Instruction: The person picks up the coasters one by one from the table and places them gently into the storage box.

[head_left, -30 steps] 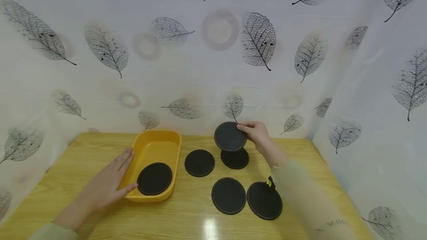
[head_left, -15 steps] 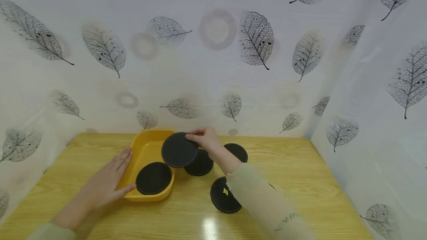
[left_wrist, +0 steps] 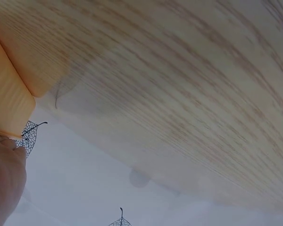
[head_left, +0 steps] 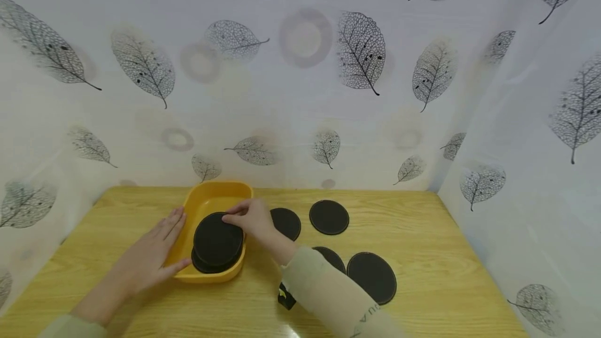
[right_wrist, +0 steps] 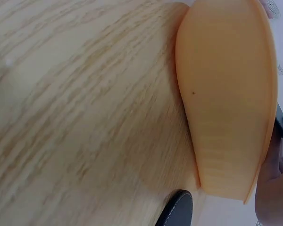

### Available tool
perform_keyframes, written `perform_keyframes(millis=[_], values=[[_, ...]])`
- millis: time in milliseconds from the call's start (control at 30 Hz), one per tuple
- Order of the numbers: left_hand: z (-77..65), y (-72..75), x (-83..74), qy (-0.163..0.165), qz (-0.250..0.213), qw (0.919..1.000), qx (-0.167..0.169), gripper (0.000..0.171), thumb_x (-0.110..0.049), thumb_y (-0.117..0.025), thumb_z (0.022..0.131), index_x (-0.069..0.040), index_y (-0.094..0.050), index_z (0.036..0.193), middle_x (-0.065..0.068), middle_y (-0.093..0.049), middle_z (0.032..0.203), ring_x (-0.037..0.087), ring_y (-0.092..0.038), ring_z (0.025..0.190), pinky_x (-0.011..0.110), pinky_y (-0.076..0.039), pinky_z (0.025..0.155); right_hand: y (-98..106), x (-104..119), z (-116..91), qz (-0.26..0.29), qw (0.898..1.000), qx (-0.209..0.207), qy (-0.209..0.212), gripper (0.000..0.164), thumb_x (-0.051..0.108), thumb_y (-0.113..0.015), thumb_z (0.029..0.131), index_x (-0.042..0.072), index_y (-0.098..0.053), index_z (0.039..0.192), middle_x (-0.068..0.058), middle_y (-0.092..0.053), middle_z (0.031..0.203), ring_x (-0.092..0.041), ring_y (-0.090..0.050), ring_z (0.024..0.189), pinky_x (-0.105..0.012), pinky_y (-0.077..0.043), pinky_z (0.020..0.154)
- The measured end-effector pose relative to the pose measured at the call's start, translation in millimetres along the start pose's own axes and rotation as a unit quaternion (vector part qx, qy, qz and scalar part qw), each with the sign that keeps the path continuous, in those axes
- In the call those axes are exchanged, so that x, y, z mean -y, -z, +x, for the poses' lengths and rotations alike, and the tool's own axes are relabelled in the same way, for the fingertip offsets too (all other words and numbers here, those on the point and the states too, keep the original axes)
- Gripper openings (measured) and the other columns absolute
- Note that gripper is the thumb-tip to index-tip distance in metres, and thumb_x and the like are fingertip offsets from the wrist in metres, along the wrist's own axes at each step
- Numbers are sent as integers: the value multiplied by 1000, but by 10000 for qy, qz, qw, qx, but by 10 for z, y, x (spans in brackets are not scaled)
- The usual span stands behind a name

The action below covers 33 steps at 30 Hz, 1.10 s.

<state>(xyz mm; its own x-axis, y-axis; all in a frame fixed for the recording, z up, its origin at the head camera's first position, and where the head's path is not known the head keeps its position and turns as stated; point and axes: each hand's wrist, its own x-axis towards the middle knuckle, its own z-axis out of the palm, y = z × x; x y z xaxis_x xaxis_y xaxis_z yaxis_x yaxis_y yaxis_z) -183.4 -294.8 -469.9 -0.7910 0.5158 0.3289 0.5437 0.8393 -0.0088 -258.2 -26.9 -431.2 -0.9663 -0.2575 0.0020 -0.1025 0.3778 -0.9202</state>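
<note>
My right hand pinches the edge of a round black coaster with stitched trim, low in the yellow plastic bin. Beneath it, another black coaster shows only its lower edge. My left hand lies with straight fingers along the bin's left rim. In the right wrist view, the held coaster peeks out past the bin wall, by the fingers. The left wrist view catches the left hand at the bin's rim.
On the wooden table, several more black coasters lie flat right of the bin: one at the back, one at the front right, one beside the bin and one partly under the right sleeve. A leaf-print curtain hangs behind.
The right hand has carried the coaster leftward from over the back of the table into the bin, above the coaster lying there. The left hand has stayed on the rim.
</note>
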Motion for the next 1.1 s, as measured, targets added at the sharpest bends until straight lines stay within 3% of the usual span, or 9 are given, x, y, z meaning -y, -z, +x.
perform_keyframes(millis=[200, 433, 700, 800, 900, 1100], values=[[1, -8, -1, -10, -56, 9999, -87, 97, -56, -68, 97, 11, -35, 160, 32, -37, 166, 21, -9, 168, 11, 14, 127, -75, -3, -52, -702, 9971, -95, 279, 15, 25, -90, 87, 11, -86, 91, -1, -82, 83, 1, -64, 64, -14, -52, 60], [-5, -10, -1, 46, -105, 9999, -71, 96, -55, -68, 98, 10, -35, 160, 31, -36, 167, 21, -10, 168, 11, 12, 127, -106, -34, -42, -1537, 9864, 41, 574, 14, 31, -90, 87, 18, -87, 93, 6, -82, 85, 3, -65, 68, -13, -51, 62], [-2, -24, -8, 82, -108, 9999, -55, 96, -54, -67, 98, 10, -34, 161, 32, -36, 167, 18, -5, 168, 11, 13, 127, -160, 14, -77, -2817, 9548, 296, 907, 18, 35, -83, 93, 26, -87, 108, 14, -83, 97, 3, -72, 82, -11, -52, 67], [0, -20, -20, 119, -129, 9998, -8, 96, -54, -67, 98, 10, -33, 161, 32, -35, 167, 19, -6, 168, 11, 13, 127, -190, -2, -88, -2744, 9560, 128, 1035, 19, 30, -81, 95, 24, -86, 112, 12, -83, 101, 3, -74, 86, -10, -54, 71], [1, -19, -32, 118, -151, 9998, -6, 96, -53, -67, 99, 10, -32, 161, 32, -35, 167, 17, -2, 167, 11, 13, 127, -197, -31, -86, -2386, 9653, -4, 1065, 19, 25, -80, 96, 21, -85, 113, 10, -84, 104, 1, -76, 89, -10, -56, 75], [-3, -26, -26, 73, -138, 9998, -123, 95, -51, -69, 97, 12, -35, 160, 34, -37, 166, 8, 4, 165, 11, 12, 127, -137, -74, -72, -903, 9935, 16, 697, 19, 21, -80, 97, 14, -84, 113, 2, -84, 106, -4, -76, 88, -14, -59, 76]])
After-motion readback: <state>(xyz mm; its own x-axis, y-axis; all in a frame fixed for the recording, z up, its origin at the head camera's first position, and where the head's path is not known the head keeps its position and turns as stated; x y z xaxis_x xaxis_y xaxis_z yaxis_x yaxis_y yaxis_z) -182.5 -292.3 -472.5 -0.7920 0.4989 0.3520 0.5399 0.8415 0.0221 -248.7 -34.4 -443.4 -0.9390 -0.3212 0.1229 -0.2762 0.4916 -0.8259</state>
